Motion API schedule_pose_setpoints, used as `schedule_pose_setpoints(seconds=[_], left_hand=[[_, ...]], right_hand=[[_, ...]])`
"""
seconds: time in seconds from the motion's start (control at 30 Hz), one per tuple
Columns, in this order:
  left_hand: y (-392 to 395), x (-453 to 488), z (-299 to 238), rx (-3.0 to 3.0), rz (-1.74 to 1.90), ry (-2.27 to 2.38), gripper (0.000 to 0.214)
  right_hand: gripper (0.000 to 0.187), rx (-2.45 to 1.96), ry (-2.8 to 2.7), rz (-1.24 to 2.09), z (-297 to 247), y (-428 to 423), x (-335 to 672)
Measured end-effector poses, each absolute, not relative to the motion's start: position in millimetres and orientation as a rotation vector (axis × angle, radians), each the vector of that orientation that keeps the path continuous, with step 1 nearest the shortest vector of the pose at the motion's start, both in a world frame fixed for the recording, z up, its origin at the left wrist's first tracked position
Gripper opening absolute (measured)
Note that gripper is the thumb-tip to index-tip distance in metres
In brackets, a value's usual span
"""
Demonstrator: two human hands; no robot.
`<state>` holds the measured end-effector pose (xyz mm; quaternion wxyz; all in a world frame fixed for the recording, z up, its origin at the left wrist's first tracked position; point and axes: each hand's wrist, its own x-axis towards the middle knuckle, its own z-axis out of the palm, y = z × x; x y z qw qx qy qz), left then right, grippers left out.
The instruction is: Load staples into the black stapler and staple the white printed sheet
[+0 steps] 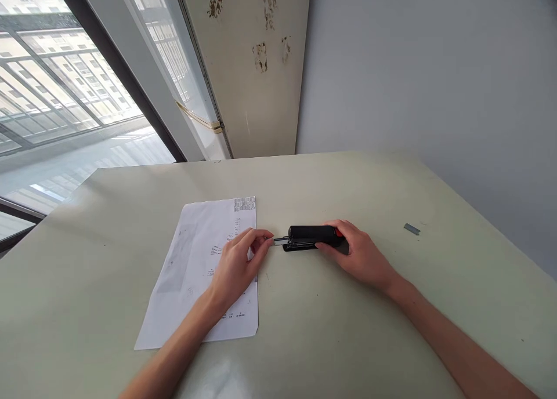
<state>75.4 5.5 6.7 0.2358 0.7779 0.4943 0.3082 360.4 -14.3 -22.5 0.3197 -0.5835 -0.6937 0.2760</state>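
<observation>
A black stapler point(312, 236) lies on its side or low on the table, its front end pointing left. Around its rear end, near a small red part, my right hand point(354, 251) is closed. A narrow metal staple tray point(279, 242) sticks out of the stapler's front. Thumb and fingers of my left hand point(239, 260) pinch the outer tip of that tray. Under my left hand and wrist rest printed paper sheets point(174, 306), partly hidden by the arm. Whether staples sit in the tray is too small to tell.
A small grey strip of staples point(411, 229) lies on the table point(331, 347), right of my right hand. A grey wall point(426, 68) and a stained pale panel point(248, 97) stand behind the table. Glass windows point(65, 80) are at the left.
</observation>
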Motion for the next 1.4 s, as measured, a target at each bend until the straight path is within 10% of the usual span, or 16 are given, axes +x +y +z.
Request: schedule_pose_setpoints(seconds=[1.4], left_hand=[[7,63,4,2.295,0.717,0.858,0.02]], right_hand=[[0.029,-1.34,-1.88,0.987,-6,-16,363]])
